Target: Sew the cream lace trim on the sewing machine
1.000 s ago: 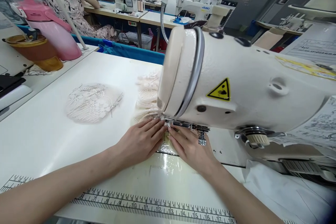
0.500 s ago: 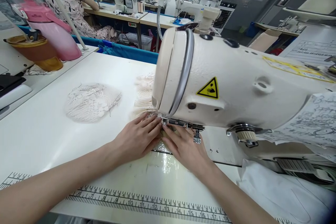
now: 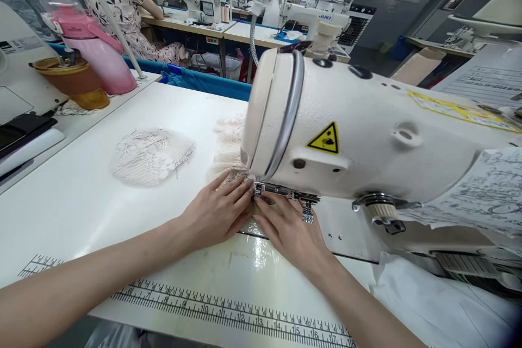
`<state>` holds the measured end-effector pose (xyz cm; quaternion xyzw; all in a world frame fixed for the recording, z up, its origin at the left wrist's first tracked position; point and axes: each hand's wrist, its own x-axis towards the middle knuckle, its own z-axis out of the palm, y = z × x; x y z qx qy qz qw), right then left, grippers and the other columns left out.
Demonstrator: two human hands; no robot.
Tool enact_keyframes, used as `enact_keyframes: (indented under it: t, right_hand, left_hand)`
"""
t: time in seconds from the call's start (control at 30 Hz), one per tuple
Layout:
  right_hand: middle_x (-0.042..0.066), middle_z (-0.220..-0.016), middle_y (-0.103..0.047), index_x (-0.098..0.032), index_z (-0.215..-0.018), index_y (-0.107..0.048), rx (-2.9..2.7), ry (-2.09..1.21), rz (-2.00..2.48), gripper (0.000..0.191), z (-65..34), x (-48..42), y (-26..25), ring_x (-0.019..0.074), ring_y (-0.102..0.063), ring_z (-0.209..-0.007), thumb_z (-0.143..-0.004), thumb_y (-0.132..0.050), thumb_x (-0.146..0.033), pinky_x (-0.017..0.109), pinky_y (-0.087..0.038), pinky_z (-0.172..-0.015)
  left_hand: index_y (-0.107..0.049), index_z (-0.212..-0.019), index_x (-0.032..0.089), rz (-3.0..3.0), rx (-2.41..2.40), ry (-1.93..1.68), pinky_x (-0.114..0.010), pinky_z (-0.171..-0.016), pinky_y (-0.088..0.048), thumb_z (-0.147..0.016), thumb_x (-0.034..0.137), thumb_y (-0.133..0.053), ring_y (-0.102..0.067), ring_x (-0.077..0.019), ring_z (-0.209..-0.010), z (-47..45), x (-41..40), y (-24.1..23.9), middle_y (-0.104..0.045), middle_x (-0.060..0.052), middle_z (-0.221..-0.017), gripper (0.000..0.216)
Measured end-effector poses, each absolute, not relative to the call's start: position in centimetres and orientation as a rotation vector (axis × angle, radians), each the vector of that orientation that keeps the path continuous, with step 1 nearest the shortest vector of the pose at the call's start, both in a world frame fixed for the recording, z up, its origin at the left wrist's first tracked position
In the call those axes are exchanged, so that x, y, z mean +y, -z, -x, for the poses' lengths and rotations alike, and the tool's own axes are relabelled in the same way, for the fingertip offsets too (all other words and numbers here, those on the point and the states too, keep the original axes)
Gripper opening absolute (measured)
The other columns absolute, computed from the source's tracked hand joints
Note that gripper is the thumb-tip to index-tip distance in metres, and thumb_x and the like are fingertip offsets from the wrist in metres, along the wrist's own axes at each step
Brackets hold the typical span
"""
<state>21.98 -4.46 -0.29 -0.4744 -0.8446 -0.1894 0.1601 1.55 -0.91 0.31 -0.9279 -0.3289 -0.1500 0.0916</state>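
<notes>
A cream-white sewing machine [image 3: 346, 125] stands before me, its presser foot [image 3: 258, 189] down between my fingertips. Ruffled, cream lace fabric [image 3: 229, 156] lies beside and partly behind the machine head. My left hand [image 3: 220, 204] rests on the near edge of that lace, palm down, fingers stretched towards the foot. On the other side of the foot, my right hand [image 3: 291, 223] lies with thumb and forefinger extended and apart; its other fingers are partly hidden under the machine. Both hands press on fabric by the needle, which I cannot see clearly.
A round lace piece with loose threads [image 3: 150, 156] lies left on the white table [image 3: 81, 217]. A printed ruler [image 3: 228, 310] runs along the front. White cloth [image 3: 432, 299] is at right. A pink bottle [image 3: 95, 60] and brown cup [image 3: 77, 81] stand back left. A person [image 3: 118, 16] sits beyond.
The whole view has shifted slightly, so the background and table items appear further right. My hands stay beside the presser foot with little visible movement.
</notes>
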Motion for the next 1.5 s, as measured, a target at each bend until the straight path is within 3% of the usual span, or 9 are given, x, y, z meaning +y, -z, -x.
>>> enact_keyframes:
  t: [0.4,0.7,0.83,0.9,1.0,1.17,1.3,1.4,1.5]
  right_hand:
    - [0.002,-0.122,-0.066,-0.024,-0.113,-0.067,-2.368,0.508,1.273,0.026,-22.3,-4.3,0.1,0.0175,-0.064,-0.081,-0.096,-0.051,-0.035,0.037,-0.038,-0.086]
    - [0.004,-0.107,-0.072,-0.020,-0.100,-0.070,-2.281,0.503,1.092,0.020,-23.2,-3.6,-0.3,0.0140,-0.064,-0.069,-0.095,-0.052,-0.027,0.032,-0.037,-0.072]
    - [0.004,-0.098,-0.074,-0.020,-0.094,-0.071,-2.261,0.550,1.023,0.022,-23.3,-3.3,-0.3,0.0133,-0.063,-0.068,-0.096,-0.050,-0.027,0.030,-0.035,-0.066]
    - [0.004,-0.093,-0.074,-0.019,-0.092,-0.071,-2.269,0.574,1.006,0.024,-23.3,-3.3,-0.3,0.0131,-0.063,-0.067,-0.096,-0.049,-0.027,0.030,-0.034,-0.065]
    - [0.002,-0.092,-0.073,-0.019,-0.089,-0.071,-2.283,0.581,0.999,0.025,-23.2,-3.2,-0.3,0.0125,-0.062,-0.068,-0.096,-0.049,-0.027,0.030,-0.034,-0.065]
    - [0.001,-0.098,-0.074,-0.019,-0.091,-0.071,-2.264,0.556,1.014,0.024,-23.1,-3.3,-0.4,0.0112,-0.061,-0.065,-0.097,-0.048,-0.026,0.030,-0.034,-0.066]
    - [0.000,-0.092,-0.074,-0.018,-0.092,-0.070,-2.246,0.556,1.027,0.024,-23.2,-3.2,-0.4,0.0113,-0.060,-0.063,-0.097,-0.048,-0.026,0.031,-0.035,-0.067]
    - [0.000,-0.091,-0.074,-0.017,-0.095,-0.070,-2.246,0.569,1.030,0.021,-23.3,-3.2,-0.4,0.0113,-0.058,-0.062,-0.096,-0.051,-0.026,0.030,-0.035,-0.068]
    - [0.001,-0.085,-0.073,-0.017,-0.096,-0.070,-2.252,0.597,1.080,0.020,-23.5,-3.1,-0.4,0.0119,-0.055,-0.060,-0.094,-0.052,-0.026,0.029,-0.035,-0.066]
  left_hand:
    - [-0.054,-0.127,0.009,2.760,-1.023,0.423,-0.049,-0.110,-0.033,-0.096,0.039,-0.041,-0.049,-0.0308,-0.127,-1.7,-0.7,-0.4,-0.059,-0.015,-0.129,0.046]
    - [-0.050,-0.131,0.016,2.772,-1.252,0.438,-0.045,-0.111,-0.033,-0.098,0.043,-0.041,-0.046,-0.0256,-0.130,-1.0,-0.8,-1.5,-0.055,-0.010,-0.134,0.044]
    - [-0.060,-0.115,0.015,2.556,-1.850,0.613,-0.045,-0.086,-0.050,-0.093,0.029,-0.049,-0.058,-0.0296,-0.112,3.2,1.0,-2.9,-0.061,-0.013,-0.124,0.028]
    - [-0.064,-0.099,0.015,2.450,-1.996,0.683,-0.043,-0.075,-0.051,-0.086,0.027,-0.055,-0.062,-0.0310,-0.098,6.1,1.6,-3.3,-0.067,-0.013,-0.108,0.020]
    - [-0.065,-0.084,0.020,2.362,-2.149,0.884,-0.035,-0.069,-0.049,-0.084,0.032,-0.056,-0.063,-0.0246,-0.083,9.5,2.0,-3.3,-0.069,-0.007,-0.094,0.015]
    - [-0.060,-0.077,0.019,2.175,-2.308,1.494,-0.027,-0.057,-0.046,-0.080,0.050,-0.056,-0.057,-0.0160,-0.059,12.2,3.2,-3.1,-0.063,-0.001,-0.069,0.031]
    - [-0.050,-0.079,0.020,1.931,-2.231,1.994,-0.030,-0.064,-0.051,-0.084,0.055,-0.045,-0.062,-0.0181,-0.068,12.5,3.0,-5.5,-0.062,-0.002,-0.071,0.036]
    - [-0.050,-0.082,0.021,2.076,-2.158,2.099,-0.032,-0.069,-0.052,-0.086,0.048,-0.053,-0.066,-0.0207,-0.078,9.9,0.5,-7.2,-0.066,-0.004,-0.080,0.028]
    - [-0.057,-0.091,0.021,3.180,-1.935,1.434,-0.034,-0.084,-0.053,-0.096,0.036,-0.047,-0.065,-0.0209,-0.101,5.2,-2.8,-7.5,-0.070,-0.005,-0.102,0.018]
